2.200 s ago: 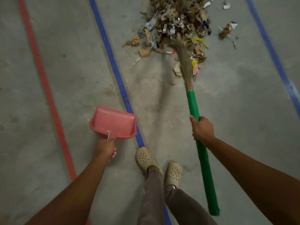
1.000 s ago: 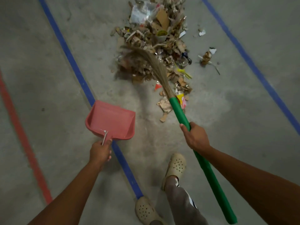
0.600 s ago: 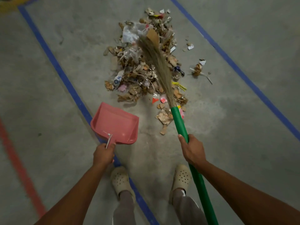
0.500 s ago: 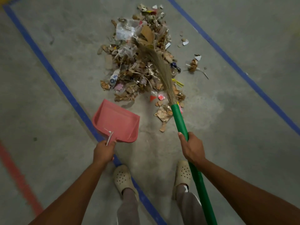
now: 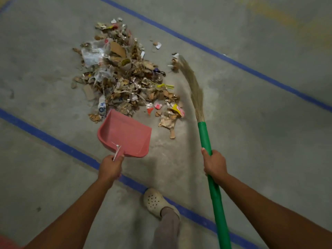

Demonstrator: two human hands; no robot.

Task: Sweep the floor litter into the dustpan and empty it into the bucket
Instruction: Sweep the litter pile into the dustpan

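Nearest, the left hand [image 5: 110, 167] is closed around the handle of the red dustpan [image 5: 125, 133], its open mouth touching the near edge of the litter pile [image 5: 124, 76]. The right hand [image 5: 214, 163] grips the green broom [image 5: 206, 139]; its bristles reach the pile's far right edge on the floor [image 5: 251, 141].

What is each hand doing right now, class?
Left hand: closed on the pink dustpan handle.
Right hand: closed around the green broom handle.
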